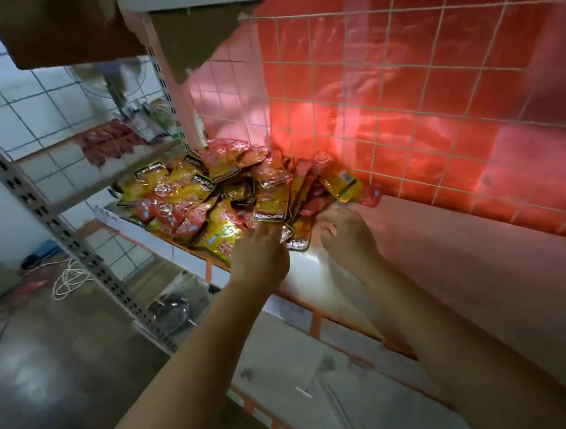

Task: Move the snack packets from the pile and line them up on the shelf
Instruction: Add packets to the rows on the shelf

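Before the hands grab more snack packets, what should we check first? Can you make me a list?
1. Pile within reach: ok, both hands are at its near edge.
2. Left hand free to grab: ok, fingers spread over the packets.
3. Right hand free: cannot tell, it is blurred.
4. Room on the shelf for a row: ok, bare surface right of the pile.
5. Packets already lined up: not ok, none in a row yet.

Dim room, red cast — light glows through the translucent red sheet behind the wire grid (pixel 433 77), brightest low near the heap of glossy yellow-and-red snack packets (pixel 225 191), which throw glare. Motion blur softens both hands; the wide lens bends edges — the perforated grey shelf upright (pixel 37 203) curves.
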A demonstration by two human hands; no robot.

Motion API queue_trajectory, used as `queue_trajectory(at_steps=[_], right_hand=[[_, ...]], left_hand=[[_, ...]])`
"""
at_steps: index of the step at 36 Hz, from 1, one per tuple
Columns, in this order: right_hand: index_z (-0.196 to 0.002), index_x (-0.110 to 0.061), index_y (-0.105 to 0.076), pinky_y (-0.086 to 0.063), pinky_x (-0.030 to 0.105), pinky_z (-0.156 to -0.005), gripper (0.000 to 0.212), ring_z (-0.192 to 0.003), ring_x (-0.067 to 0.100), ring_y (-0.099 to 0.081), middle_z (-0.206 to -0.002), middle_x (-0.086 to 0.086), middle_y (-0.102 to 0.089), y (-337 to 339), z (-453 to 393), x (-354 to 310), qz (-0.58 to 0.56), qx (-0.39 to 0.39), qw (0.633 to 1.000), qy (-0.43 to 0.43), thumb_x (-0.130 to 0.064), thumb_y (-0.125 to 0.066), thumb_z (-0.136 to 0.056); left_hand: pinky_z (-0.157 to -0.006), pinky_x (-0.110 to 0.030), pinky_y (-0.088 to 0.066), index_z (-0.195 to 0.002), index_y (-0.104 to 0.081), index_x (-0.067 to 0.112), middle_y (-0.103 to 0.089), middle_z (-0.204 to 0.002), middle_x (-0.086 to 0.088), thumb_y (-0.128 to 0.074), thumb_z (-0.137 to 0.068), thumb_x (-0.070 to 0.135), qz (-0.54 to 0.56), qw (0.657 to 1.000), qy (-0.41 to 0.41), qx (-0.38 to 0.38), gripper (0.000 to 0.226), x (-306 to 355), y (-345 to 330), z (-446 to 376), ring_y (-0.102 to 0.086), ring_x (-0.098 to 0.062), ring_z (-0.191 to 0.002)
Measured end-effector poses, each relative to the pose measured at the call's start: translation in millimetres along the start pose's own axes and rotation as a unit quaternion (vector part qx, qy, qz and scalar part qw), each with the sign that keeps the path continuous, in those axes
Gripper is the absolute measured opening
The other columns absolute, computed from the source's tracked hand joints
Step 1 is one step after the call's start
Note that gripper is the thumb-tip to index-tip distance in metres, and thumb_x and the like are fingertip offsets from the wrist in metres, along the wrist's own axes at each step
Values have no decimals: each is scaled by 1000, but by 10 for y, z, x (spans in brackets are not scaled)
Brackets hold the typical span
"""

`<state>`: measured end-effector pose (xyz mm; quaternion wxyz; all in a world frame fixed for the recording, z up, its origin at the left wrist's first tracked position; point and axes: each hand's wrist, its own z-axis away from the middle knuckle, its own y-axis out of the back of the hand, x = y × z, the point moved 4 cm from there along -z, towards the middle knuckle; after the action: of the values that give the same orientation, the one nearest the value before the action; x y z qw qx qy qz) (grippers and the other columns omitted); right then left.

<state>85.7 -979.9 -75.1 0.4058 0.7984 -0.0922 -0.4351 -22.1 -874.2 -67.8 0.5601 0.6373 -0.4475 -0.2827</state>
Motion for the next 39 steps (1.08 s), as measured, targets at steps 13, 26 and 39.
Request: queue_trajectory(at_steps=[13,26,39], right_hand=[[-99,-7,-66,-35,28,-69,32,-94,26,-59,-100,9,-67,-534,-946,-76,-122,55,963,-235,-35,-65,-86],[-62,-19,-63,-50,30,-71,18,-78,27,-61,-82,6,-64,-639,-515,-191,-231,111,922,-291,-13,-74,-75],[-60,-16,-49,-40,32,-60,27,-62,17,-47,-62,1,-50,-265,243,-206,-319,278,854,-303,-2,-67,-76]], left_hand=[[-86,-40,-47,-105,-54,7,-55,-103,-10,-52,-92,33,158,984,58,-52,28,-619,-217,-1015,-52,-27,-102],[-76,-34,-46,-106,-56,11,-63,-102,-5,-71,-75,49,235,966,10,-106,51,-674,-302,-1170,-59,-24,-97],[-52,-8,-40,-90,-49,3,-59,-89,-8,-72,-81,19,522,839,-37,-149,30,-606,-305,-774,-63,-13,-81]])
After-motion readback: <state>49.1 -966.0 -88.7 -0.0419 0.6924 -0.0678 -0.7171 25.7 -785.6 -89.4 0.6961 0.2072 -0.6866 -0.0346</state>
